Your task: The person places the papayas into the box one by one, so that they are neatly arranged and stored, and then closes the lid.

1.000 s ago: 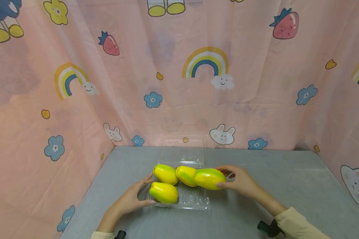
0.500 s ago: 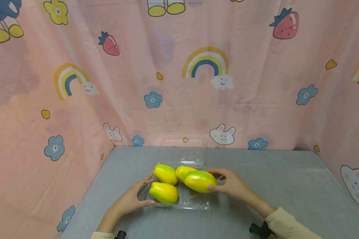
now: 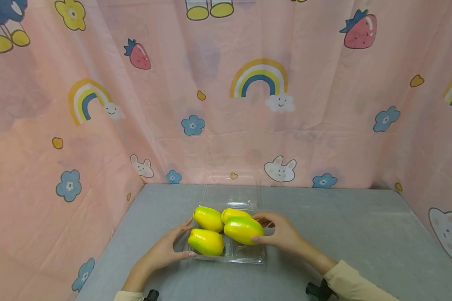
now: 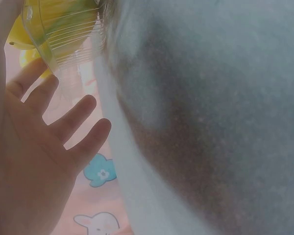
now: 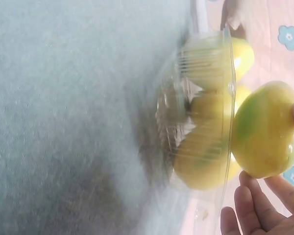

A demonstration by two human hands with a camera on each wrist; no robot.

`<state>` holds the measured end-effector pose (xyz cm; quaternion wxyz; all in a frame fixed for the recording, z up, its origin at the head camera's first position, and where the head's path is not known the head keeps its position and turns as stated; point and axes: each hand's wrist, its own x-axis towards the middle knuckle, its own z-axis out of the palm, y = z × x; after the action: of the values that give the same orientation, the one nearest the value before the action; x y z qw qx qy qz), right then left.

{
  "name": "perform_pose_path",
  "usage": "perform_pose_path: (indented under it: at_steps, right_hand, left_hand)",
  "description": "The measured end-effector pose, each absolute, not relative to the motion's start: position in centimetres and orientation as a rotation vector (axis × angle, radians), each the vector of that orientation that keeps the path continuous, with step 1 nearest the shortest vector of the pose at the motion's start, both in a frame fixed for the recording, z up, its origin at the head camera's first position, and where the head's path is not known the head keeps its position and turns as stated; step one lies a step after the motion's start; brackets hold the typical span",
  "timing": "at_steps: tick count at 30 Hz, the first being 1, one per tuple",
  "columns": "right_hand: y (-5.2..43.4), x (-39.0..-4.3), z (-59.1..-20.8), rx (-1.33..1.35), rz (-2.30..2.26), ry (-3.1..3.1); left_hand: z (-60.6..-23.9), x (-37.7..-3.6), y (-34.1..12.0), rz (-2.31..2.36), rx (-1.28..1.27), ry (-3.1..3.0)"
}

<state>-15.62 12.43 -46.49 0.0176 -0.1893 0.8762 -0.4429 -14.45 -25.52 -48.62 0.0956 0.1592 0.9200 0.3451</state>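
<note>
A clear plastic clamshell box [image 3: 245, 260] lies on the table, its lid [image 3: 229, 194] tipped back behind it. Three shiny yellow-green mangoes sit inside: a back-left mango [image 3: 208, 218], a front-left mango [image 3: 206, 242] and a back-right mango [image 3: 233, 214], partly covered from view. Between thumb and fingers my right hand [image 3: 282, 234] holds another mango [image 3: 242, 230] over the front-right part of the box. In the right wrist view this held mango [image 5: 267, 129] is above the rim. My left hand [image 3: 169, 246] rests at the box's left side, fingers spread; the left wrist view shows them extended [image 4: 44, 132].
A grey table [image 3: 361, 242] spreads out around the box. Behind and to the sides hangs a pink curtain [image 3: 316, 96] printed with rainbows, flowers and rabbits. Dark camera straps [image 3: 320, 289] sit at the wrists.
My right hand has carried the held mango left and slightly toward the front, over the front-right of the box. The left hand has stayed in place.
</note>
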Motion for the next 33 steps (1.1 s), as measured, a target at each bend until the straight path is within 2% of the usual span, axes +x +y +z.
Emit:
perform_pose_path:
  at_steps: [13,22,29,33]
  right_hand:
    - [11.4,-15.1,-47.3,-0.671,-1.353,2.777]
    - [11.1,-14.7,-47.9,-0.566,-1.292,2.807]
    - [11.1,-14.5,-48.4,-0.781,-1.199,3.007]
    - [10.9,-14.3,-48.3,-0.746,-1.19,3.011]
  left_hand:
    - [-48.6,-14.6,-25.4,1.018,0.458,2.731]
    - [-48.6,-14.4,-25.4,1.011,0.442,2.726]
    - [-48.5,-14.4,-25.3,1.026,0.43,2.711]
    - [-48.5,-14.5,-25.3,1.036,0.435,2.705]
